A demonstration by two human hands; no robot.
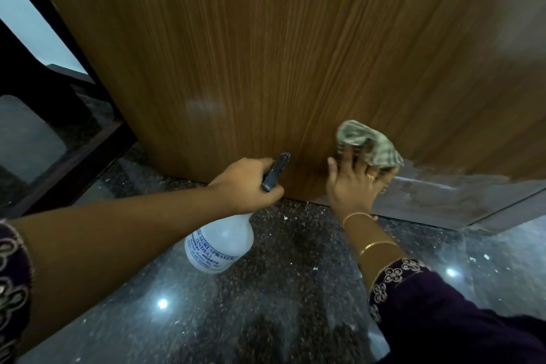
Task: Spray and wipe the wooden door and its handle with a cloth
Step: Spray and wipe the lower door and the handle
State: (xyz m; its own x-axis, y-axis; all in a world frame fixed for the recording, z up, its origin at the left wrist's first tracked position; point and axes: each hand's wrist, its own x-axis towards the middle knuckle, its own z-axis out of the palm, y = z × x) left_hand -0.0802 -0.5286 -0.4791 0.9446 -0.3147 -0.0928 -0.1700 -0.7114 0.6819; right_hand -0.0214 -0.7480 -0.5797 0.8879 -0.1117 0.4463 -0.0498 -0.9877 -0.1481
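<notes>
At the foot of the door (266,53), the right hand (353,183) presses the cloth (369,142) flat with spread fingers; the left hand (245,186), just beside it, grips the spray bottle (220,242), nozzle toward the wood.

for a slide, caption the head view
Right hand presses cloth low on wooden door; left hand grips spray bottle.

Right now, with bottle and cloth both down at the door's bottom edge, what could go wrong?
1. The left hand holds the spray bottle with its nozzle close to the door; spray could run onto the glossy floor and leave it slippery.
2. The right hand presses a bunched cloth, so bare skin may smear the wood.
3. The pale worn patch beside the cloth might flake if rubbed hard.
</notes>
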